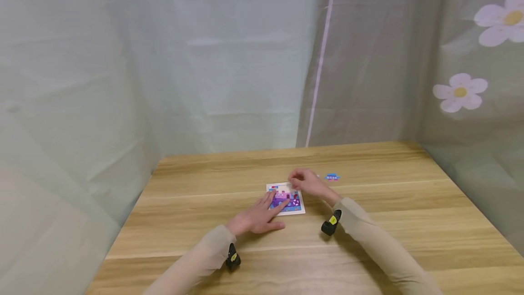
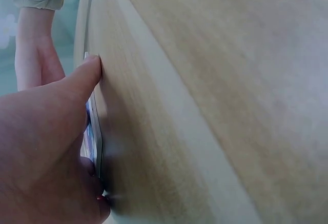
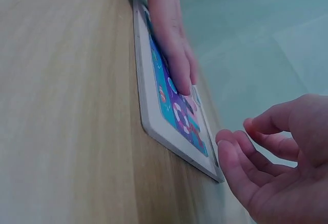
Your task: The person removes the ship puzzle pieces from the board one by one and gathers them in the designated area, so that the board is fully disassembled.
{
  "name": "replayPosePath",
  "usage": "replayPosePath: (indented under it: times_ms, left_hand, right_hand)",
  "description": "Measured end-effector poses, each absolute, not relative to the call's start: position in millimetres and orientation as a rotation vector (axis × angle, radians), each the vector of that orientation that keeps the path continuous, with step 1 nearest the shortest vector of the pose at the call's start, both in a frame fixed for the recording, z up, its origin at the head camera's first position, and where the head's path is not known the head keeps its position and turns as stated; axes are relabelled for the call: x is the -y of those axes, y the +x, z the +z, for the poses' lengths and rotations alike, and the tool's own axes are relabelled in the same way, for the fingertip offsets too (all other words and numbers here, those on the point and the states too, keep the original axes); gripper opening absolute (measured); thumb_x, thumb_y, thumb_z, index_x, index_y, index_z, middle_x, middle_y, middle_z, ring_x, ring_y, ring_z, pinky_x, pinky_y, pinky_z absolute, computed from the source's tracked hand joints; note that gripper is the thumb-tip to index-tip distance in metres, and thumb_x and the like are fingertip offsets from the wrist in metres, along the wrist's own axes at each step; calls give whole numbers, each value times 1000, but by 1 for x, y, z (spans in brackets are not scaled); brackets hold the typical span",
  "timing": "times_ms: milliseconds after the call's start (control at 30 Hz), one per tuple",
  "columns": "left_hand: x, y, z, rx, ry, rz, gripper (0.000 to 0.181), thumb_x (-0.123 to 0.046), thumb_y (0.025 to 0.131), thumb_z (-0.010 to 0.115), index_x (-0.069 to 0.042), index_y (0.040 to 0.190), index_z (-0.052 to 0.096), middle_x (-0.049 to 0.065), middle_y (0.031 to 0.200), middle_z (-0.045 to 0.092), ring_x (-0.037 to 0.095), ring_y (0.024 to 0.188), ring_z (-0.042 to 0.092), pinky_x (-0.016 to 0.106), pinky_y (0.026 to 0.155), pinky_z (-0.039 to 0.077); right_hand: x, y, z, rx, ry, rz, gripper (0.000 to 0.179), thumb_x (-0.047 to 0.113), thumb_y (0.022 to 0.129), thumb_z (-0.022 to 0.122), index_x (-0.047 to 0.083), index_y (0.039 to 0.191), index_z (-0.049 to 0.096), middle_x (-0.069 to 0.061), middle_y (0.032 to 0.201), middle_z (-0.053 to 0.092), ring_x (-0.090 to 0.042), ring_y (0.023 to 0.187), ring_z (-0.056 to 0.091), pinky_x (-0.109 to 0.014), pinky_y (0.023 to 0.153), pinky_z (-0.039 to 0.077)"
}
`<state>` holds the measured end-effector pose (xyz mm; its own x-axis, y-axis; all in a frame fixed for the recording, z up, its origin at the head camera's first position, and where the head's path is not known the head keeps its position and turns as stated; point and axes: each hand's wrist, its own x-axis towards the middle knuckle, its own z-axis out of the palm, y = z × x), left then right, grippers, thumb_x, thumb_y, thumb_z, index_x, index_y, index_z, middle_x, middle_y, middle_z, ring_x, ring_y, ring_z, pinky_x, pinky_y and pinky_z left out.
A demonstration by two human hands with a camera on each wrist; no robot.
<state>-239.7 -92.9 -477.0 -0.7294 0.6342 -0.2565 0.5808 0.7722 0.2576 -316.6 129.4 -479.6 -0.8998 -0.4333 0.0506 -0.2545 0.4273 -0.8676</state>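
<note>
A small jigsaw puzzle [image 1: 291, 204] with pink, purple and blue pieces lies in a white-edged tray [image 3: 154, 138]; a pale patch shows in its upper part. My left hand [image 1: 261, 216] rests with fingers extended over the puzzle's left and middle, its thumb out on the tabletop. At the upper right corner of the tray, my right hand [image 1: 308, 182] has its fingers bent and the tips close together. In the right wrist view no piece shows between those fingertips [image 3: 225, 141], and whether they pinch something small cannot be told.
A blue puzzle piece [image 1: 332, 177] lies on the wooden table [image 1: 196, 181] right of my right hand; a small pale bit shows between them. Pale curtains [image 1: 237, 58] hang behind and on both sides of the table, with white flowers [image 1: 460, 92] on the right one.
</note>
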Motion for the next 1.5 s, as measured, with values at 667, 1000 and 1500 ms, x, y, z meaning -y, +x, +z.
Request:
replayPosePath:
  times_ms: [667, 1000, 1500]
  left_hand:
    - [104, -232, -464, -2626, 976, 226, 75, -54, 99, 41, -15, 157, 11, 18, 162, 5, 34, 150, 9, 48, 121, 18]
    - [108, -224, -469, -2634, 1008, 150, 80, -57, 98, 40, -7, 156, 14, 15, 163, 7, 28, 151, 12, 47, 121, 20]
    - [108, -221, -469, -2629, 1038, 128, 82, -53, 98, 45, -3, 155, 13, 17, 163, 6, 30, 151, 12, 47, 121, 20]
  right_hand:
    - [-118, -313, -477, -2541, -584, -1422, 14, 5, 96, 54, -4, 102, 63, -15, 93, 67, -14, 76, 63, -27, 72, 57]
    - [-117, -309, -477, -2586, -577, -1349, 11, 4, 94, 55, -1, 98, 64, -11, 88, 67, -13, 73, 60, -24, 68, 53]
    - [-91, -305, -479, -2679, -610, -1189, 17, 7, 94, 57, 3, 107, 67, -11, 104, 69, -19, 92, 64, -34, 85, 55]
